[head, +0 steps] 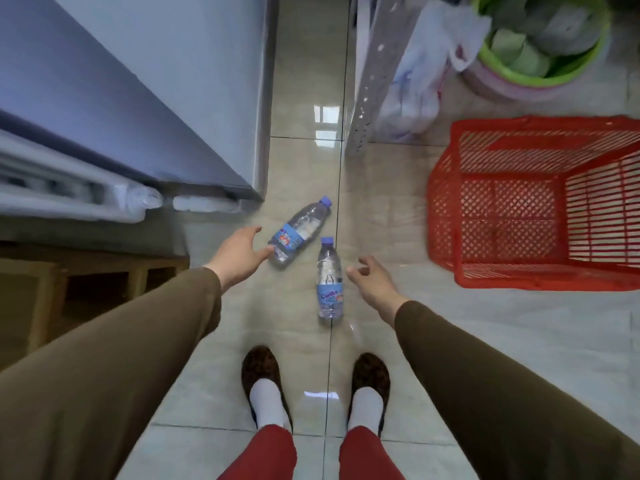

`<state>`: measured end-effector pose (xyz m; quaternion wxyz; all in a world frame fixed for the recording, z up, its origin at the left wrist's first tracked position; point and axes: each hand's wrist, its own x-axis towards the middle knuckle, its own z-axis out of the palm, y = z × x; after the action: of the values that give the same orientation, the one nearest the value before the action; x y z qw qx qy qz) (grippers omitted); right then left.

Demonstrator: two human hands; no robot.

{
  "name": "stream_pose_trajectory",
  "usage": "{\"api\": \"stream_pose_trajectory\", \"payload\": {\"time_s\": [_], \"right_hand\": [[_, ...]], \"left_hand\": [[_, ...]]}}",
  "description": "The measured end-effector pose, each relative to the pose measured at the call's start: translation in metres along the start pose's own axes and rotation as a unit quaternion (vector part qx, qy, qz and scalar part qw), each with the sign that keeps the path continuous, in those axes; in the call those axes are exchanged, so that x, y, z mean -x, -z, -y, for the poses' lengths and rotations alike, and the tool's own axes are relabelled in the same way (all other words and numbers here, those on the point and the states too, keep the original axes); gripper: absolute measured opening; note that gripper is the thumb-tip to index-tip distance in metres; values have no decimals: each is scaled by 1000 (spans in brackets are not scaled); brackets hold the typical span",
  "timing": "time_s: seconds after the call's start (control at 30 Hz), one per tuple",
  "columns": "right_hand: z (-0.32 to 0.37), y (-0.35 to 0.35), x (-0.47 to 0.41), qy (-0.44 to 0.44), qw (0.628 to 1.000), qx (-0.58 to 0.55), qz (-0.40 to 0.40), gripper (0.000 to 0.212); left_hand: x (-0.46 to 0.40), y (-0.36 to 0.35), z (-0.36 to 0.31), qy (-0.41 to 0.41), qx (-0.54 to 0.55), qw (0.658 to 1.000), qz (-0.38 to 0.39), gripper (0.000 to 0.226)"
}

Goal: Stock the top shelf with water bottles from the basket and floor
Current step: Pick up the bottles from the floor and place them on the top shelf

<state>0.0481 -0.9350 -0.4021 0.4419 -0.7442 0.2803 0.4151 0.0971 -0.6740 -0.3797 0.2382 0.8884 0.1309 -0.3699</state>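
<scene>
Lying between open, empty hands (242,254) (372,282), two bottles (298,230) (329,282) on floor.

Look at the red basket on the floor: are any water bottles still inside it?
No. The red basket shows only its bare mesh, while both water bottles lie outside it on the tiled floor.

Two water bottles (300,227) (330,278) lie on the floor; one red basket (540,202), one green basin (540,39), two slippers (261,372) (370,375).
</scene>
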Motion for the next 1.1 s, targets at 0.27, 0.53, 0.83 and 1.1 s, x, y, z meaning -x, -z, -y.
{"api": "stream_pose_trajectory", "payload": {"time_s": [0.27,0.53,0.83,1.1], "right_hand": [[-25,-58,-117,-9,998,-52,30,73],[-39,-69,-169,-32,996,-59,51,74],[-51,-75,-171,-27,990,-133,26,57],[-24,-35,-117,104,974,-200,-20,31]], "left_hand": [[-130,-49,40,14,43,998,50,75],[-183,-82,33,4,111,989,102,65],[-182,-106,27,-5,57,990,125,47],[-114,-100,33,36,232,969,78,43]]}}
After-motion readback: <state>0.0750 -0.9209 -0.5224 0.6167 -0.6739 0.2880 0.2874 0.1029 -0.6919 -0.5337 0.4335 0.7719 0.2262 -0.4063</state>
